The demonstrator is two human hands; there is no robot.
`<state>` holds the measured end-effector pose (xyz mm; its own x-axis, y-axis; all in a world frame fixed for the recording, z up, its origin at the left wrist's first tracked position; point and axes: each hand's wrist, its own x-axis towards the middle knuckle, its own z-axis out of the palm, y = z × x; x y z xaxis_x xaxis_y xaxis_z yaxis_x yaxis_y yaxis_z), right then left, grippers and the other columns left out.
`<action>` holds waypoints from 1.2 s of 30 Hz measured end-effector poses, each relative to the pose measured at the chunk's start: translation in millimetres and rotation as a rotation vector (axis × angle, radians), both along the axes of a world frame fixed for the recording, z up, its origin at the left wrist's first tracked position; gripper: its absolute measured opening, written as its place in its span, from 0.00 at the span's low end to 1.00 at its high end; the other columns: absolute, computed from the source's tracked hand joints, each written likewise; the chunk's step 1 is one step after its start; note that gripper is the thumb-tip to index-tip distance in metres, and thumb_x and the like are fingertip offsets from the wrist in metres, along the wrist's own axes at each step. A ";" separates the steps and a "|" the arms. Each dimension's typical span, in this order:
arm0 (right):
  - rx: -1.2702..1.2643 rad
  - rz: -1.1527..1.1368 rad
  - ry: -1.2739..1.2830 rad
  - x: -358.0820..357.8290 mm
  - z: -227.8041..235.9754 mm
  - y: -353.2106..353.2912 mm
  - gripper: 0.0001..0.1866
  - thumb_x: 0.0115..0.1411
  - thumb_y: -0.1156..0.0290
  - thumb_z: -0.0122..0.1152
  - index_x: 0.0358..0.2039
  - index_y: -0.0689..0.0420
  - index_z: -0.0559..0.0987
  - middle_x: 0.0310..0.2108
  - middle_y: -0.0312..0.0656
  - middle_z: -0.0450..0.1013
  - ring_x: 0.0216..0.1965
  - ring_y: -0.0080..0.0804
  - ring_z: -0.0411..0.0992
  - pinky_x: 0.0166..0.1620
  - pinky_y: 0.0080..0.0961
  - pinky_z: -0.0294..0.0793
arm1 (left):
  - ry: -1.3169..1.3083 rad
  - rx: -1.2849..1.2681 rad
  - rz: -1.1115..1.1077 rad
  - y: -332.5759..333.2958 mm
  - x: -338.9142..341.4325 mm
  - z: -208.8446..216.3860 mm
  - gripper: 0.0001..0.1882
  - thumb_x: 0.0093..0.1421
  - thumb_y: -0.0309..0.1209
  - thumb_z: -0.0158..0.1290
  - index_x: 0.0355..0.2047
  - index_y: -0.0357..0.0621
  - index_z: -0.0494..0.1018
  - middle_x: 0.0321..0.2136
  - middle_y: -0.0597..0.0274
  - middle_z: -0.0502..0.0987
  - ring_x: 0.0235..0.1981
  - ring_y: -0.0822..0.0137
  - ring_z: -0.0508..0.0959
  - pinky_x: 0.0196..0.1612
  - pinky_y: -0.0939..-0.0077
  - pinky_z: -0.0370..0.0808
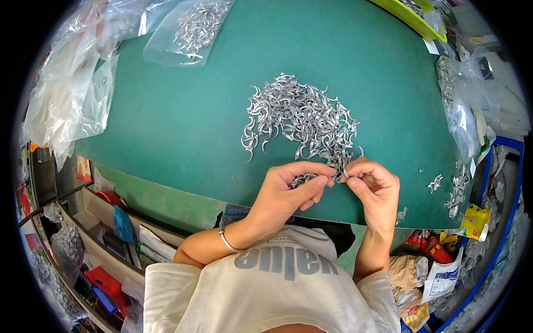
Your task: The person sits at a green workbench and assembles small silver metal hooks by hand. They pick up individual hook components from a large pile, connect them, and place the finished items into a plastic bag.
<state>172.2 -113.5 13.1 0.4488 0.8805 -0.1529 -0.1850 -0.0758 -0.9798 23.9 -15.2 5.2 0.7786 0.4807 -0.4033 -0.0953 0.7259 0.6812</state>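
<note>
A loose pile of small curved silver metal pieces (pixel 302 114) lies on the green tabletop (pixel 183 116) just beyond my hands. My left hand (pixel 294 186) is closed around several of these pieces, which show between its thumb and fingers. Close beside it, my right hand (pixel 373 186) pinches one curved metal piece (pixel 346 173) between thumb and forefinger. The fingertips of both hands nearly meet at the pile's near edge. What sits deep in my left palm is hidden.
A clear bag of similar pieces (pixel 201 28) lies at the far left, near crumpled plastic bags (pixel 72 94). At the far right stands a yellow-green bin (pixel 413 19). Small heaps of metal pieces (pixel 458 191) lie near the right edge. Drawers (pixel 105 233) stand below left.
</note>
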 end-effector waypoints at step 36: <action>-0.159 -0.168 -0.751 19.4 -10.3 14.0 0.10 0.50 0.78 0.60 0.36 0.61 0.77 0.36 0.42 0.74 0.37 0.31 0.69 0.39 0.22 0.66 | -0.245 -0.543 -0.164 3.5 -2.6 -4.8 0.08 0.60 0.30 0.46 0.32 0.36 0.66 0.28 0.58 0.68 0.20 0.81 0.59 0.19 0.89 0.57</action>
<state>191.7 -99.5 2.7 0.6072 0.7845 0.1260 0.5013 -0.2553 -0.8267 21.2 -11.7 0.3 0.9259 0.1233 -0.3570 -0.0601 0.9812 0.1831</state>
